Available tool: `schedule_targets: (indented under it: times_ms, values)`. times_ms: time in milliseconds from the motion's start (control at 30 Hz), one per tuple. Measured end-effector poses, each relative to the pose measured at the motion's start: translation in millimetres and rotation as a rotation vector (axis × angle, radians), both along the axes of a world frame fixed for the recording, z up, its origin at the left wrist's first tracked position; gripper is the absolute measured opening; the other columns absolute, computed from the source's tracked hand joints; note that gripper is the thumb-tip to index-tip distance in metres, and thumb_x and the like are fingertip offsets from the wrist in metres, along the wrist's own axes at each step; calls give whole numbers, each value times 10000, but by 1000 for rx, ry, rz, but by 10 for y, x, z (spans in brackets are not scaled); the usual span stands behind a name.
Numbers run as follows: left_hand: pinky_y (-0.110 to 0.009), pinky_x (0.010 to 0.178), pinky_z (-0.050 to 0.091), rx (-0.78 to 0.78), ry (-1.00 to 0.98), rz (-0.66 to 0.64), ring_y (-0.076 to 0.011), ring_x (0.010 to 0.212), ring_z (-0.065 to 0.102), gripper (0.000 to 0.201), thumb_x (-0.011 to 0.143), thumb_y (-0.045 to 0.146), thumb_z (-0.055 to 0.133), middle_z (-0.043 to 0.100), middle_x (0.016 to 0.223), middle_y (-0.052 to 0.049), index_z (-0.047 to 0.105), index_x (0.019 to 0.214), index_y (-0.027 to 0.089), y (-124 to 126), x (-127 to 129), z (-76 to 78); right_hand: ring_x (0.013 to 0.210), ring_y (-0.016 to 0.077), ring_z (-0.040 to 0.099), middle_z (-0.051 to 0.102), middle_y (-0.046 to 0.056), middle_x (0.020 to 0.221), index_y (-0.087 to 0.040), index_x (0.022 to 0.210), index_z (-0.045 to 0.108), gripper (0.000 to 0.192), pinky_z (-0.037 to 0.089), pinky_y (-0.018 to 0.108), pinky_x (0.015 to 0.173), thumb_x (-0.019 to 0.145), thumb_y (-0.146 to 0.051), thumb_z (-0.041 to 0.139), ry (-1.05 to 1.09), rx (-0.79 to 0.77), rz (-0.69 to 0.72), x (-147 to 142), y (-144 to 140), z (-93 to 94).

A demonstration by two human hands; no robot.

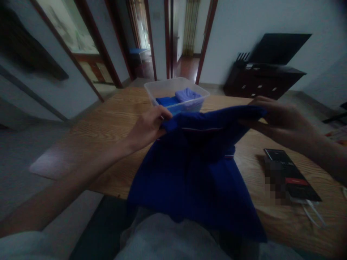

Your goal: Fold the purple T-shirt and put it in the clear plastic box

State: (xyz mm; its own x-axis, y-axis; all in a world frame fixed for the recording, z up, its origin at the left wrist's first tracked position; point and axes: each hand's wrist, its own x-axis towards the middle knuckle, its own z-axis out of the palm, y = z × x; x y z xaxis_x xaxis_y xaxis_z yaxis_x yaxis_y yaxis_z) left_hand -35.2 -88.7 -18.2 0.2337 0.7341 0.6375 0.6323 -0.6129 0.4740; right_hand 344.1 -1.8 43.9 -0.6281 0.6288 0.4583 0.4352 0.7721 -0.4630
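Observation:
A dark blue shirt (189, 173) with thin white and red trim hangs between my hands, over the near edge of the table. My left hand (148, 128) pinches its upper left corner between thumb and fingers. At the upper right end, my right hand (279, 115) grips the same garment, the cloth bunched at its fingertips. The lower part spreads out and drops toward my lap. Just beyond the shirt stands a clear plastic box (173, 85), holding a folded lilac cloth (187, 94) and folded blue cloth (165, 102).
The wooden table (108, 122) spans the area in front of me. At the right lies a phone (292, 173) with a white cable (316, 213) attached. A dark cabinet (265, 81) with a television (280, 48) stands by the far wall.

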Motion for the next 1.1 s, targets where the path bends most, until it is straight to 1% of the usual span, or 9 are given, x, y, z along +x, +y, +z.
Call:
schedule_targets:
  times_ms: [133, 267, 367, 600, 733, 833, 900, 967, 1100]
  values:
    - [-409, 955, 574, -106, 72, -96, -241, 1064, 721, 111, 987, 176, 678, 739, 1102, -38, 654, 1063, 254, -497, 7, -281, 771, 264, 718, 729, 47, 911, -370, 1000, 741, 46, 579, 401, 607, 971, -382, 707, -124, -141, 187, 137, -359, -250]
    - [-374, 893, 544, -91, 343, -175, -220, 990, 698, 247, 947, 55, 593, 729, 1087, -55, 671, 1079, 248, -991, -39, -581, 830, 346, 750, 777, 55, 965, -492, 1138, 712, 378, 616, 496, 628, 828, -276, 723, -233, -197, 279, 295, -890, -661]
    - [-370, 820, 508, -97, 445, -209, -211, 880, 670, 326, 905, 1, 544, 723, 992, -45, 662, 1093, 239, -1364, -40, -768, 857, 351, 758, 809, 55, 977, -483, 1361, 695, 639, 643, 552, 813, 805, -168, 687, -276, -62, 350, 373, -1331, -986]
    - [-371, 925, 555, -549, 362, -182, -224, 1050, 695, 451, 857, -29, 520, 713, 1176, -49, 657, 1162, 275, -1876, -73, -914, 800, 320, 771, 824, 59, 895, -383, 1272, 763, 575, 679, 560, 845, 835, -102, 517, -321, 92, 352, 278, -1964, -1670]
    - [-387, 1017, 580, -732, 77, -14, -233, 1181, 715, 423, 977, 111, 521, 733, 1285, -53, 633, 1337, 303, -1574, -342, -1030, 1125, 389, 779, 810, 126, 1215, -324, 1301, 747, 565, 687, 612, 935, 752, -216, 671, -403, -82, 323, 334, -1876, -1625]
    - [-415, 969, 603, -725, -117, 164, -270, 1109, 754, 317, 1071, 381, 536, 781, 1198, -96, 641, 1339, 247, -1062, -568, -1149, 1234, 346, 758, 737, 81, 1433, -455, 1439, 662, 631, 704, 491, 926, 830, -355, 792, -442, -446, 361, 469, -1520, -1347]
    - [-425, 978, 595, -669, -99, 194, -276, 1091, 753, 381, 1049, 415, 568, 783, 1192, -109, 637, 1372, 224, -681, -655, -1230, 1218, 320, 767, 769, 56, 1366, -510, 1384, 686, 448, 680, 459, 971, 940, -464, 726, -373, -641, 348, 526, -1191, -1264]
    - [-422, 960, 587, -638, -51, 212, -275, 1042, 748, 464, 984, 397, 649, 768, 1209, -114, 636, 1407, 208, -330, -685, -1301, 1119, 339, 789, 803, 98, 1202, -403, 1213, 756, 314, 674, 491, 961, 975, -595, 682, -208, -698, 99, 536, -858, -1333]
    - [-354, 819, 577, -679, -88, 161, -242, 909, 724, 565, 889, 377, 749, 767, 1115, -98, 644, 1408, 181, 144, -687, -1368, 819, 307, 781, 761, 124, 1029, -239, 1241, 624, 740, 696, 459, 716, 820, -838, 733, 85, -775, -373, 502, -374, -1672]
